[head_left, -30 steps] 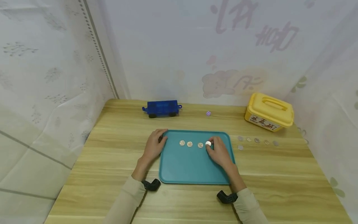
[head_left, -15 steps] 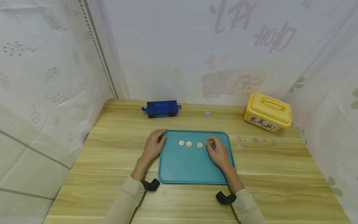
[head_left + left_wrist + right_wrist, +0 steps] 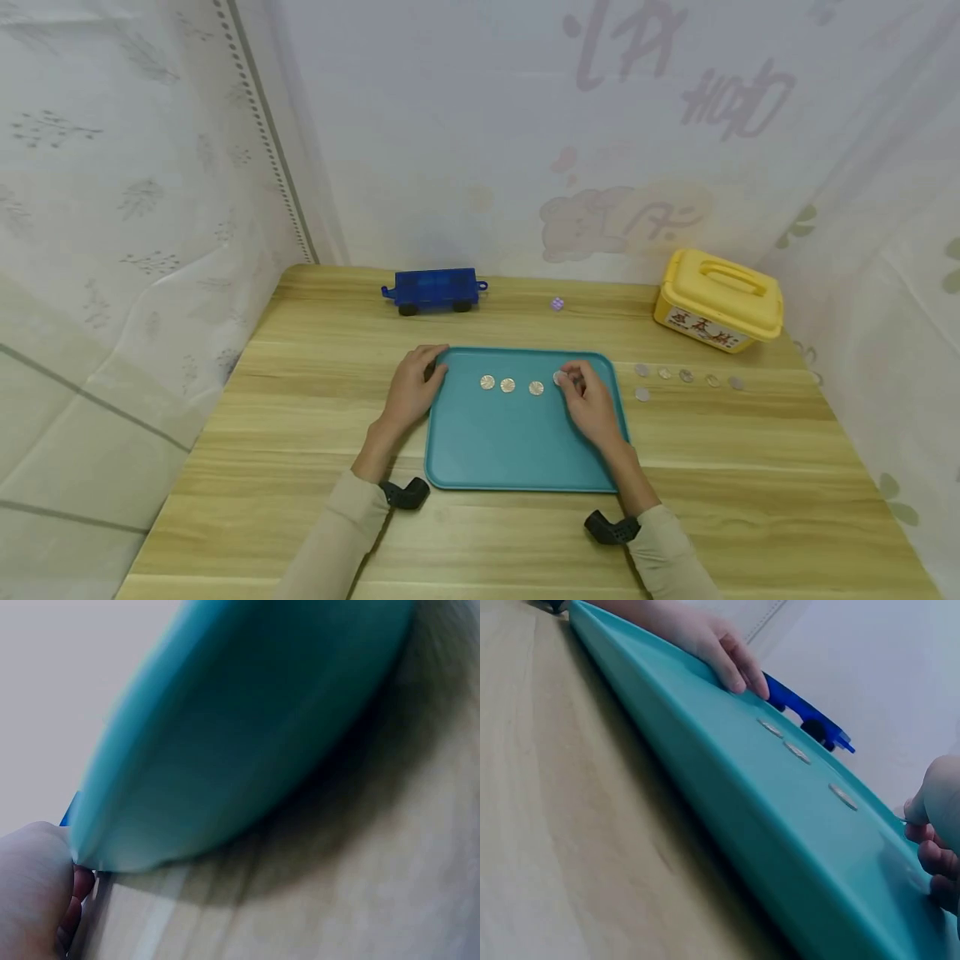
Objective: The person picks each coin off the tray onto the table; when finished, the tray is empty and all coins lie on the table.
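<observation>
In the head view, a teal tray (image 3: 517,433) lies on the wooden table with three gold-toned coins, (image 3: 487,382) one at the left, spaced in a row near its far side. My left hand (image 3: 409,388) rests at the tray's far left corner, fingers on the rim. Between thumb and fingers, my right hand (image 3: 591,408) pinches another coin (image 3: 558,378) over the tray's right part, to the right of the row. The right wrist view shows only a thin edge of this pinched coin (image 3: 901,820). In the left wrist view the tray's side (image 3: 225,750) fills the middle.
Several loose coins (image 3: 686,376) lie on the table right of the tray. A yellow lidded box (image 3: 720,296) stands at the back right. Toward the back are a blue toy wagon (image 3: 435,290) and a small purple piece (image 3: 557,304). White printed cloth (image 3: 450,125) hangs behind.
My right hand has shifted slightly, and the coin in its pinch has tilted, first face up, then nearly hidden, now partly showing. My left hand and the three coins stay in place.
</observation>
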Demonstrator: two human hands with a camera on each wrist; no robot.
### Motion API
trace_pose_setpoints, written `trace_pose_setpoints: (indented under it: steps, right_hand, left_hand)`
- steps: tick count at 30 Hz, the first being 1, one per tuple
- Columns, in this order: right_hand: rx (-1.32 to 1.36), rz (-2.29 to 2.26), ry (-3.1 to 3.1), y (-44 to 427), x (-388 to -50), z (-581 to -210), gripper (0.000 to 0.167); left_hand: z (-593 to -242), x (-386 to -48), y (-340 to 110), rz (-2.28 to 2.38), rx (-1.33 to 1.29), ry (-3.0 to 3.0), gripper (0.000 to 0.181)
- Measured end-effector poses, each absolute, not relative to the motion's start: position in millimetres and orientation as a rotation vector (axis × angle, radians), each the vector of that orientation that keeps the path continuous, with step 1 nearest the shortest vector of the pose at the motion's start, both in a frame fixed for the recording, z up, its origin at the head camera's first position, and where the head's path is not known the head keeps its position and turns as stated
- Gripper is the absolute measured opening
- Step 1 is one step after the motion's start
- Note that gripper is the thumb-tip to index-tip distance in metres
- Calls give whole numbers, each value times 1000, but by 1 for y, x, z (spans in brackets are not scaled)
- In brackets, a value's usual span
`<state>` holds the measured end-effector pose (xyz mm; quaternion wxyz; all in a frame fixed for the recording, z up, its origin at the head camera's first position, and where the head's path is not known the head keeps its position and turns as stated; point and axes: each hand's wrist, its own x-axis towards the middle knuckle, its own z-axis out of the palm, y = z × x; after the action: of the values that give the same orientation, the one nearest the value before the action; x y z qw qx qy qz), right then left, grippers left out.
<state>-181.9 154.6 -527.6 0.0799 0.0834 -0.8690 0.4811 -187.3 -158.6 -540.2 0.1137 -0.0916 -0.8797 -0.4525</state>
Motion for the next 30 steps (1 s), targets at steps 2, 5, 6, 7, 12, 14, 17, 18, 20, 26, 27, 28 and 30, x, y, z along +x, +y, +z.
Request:
trace_pose_setpoints:
  steps: [2, 5, 6, 7, 12, 14, 17, 18, 20, 26, 27, 28, 30]
  right_hand:
    - [250, 1467, -2588, 160, -181, -524, 14]
    - [228, 1460, -2587, 170, -179, -519, 13]
    - [216, 1451, -2590, 174, -178, -517, 14]
    - [197, 1440, -2593, 178, -178, -516, 15]
    - [56, 1401, -2619, 202, -180, -509, 22]
    - [-3, 1393, -2624, 214, -181, -508, 23]
    - [-87, 1383, -2608, 235, -180, -510, 23]
    - [-117, 1392, -2596, 243, -180, -512, 23]
    - [-179, 1363, -2590, 257, -178, -516, 23]
    - [-296, 1214, -2599, 289, -173, -524, 23]
    - [-297, 1181, -2609, 291, -173, -525, 23]
    - [-292, 1138, -2626, 293, -172, -526, 22]
    - [-255, 1048, -2661, 295, -172, -526, 22]
  left_hand:
    - [-540, -187, -158, -1320, -281, -2579, 37]
    - [-541, -187, -156, -1320, -289, -2581, 37]
    - [-541, -187, -156, -1323, -286, -2581, 36]
    - [-541, -187, -156, -1329, -283, -2577, 36]
    - [-540, -188, -158, -1333, -268, -2567, 36]
    - [-540, -188, -158, -1330, -266, -2566, 36]
    - [-539, -188, -159, -1324, -266, -2572, 36]
    - [-539, -188, -159, -1327, -265, -2575, 36]
    - [-540, -188, -159, -1324, -265, -2580, 36]
    - [-540, -188, -159, -1321, -275, -2577, 36]
    - [-541, -188, -159, -1322, -275, -2577, 36]
    - [-541, -188, -159, -1323, -275, -2577, 36]
    - [-541, -188, -160, -1327, -274, -2577, 36]
